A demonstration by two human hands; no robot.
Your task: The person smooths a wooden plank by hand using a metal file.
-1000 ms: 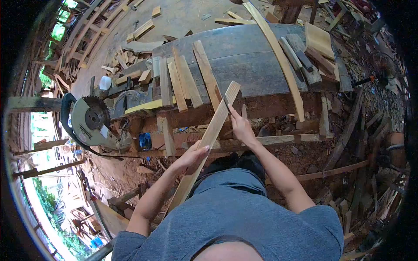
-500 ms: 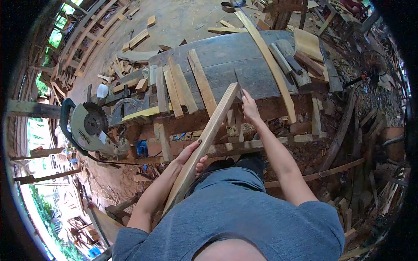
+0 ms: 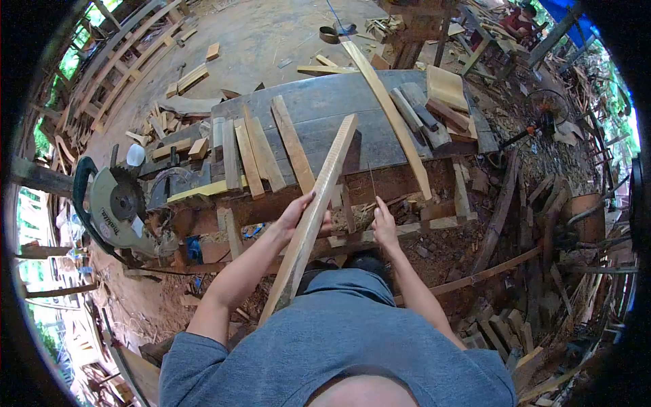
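Diagonally, wooden plank (image 3: 319,210) running above and below left hand's (image 3: 300,216) closed grip.

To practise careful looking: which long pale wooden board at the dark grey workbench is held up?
The cross-striped board in the left hand; the other long pale boards lie on the workbench.

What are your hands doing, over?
Left hand grips plank. Right hand holds thin tool, off the plank. More wood lies on bench beyond.
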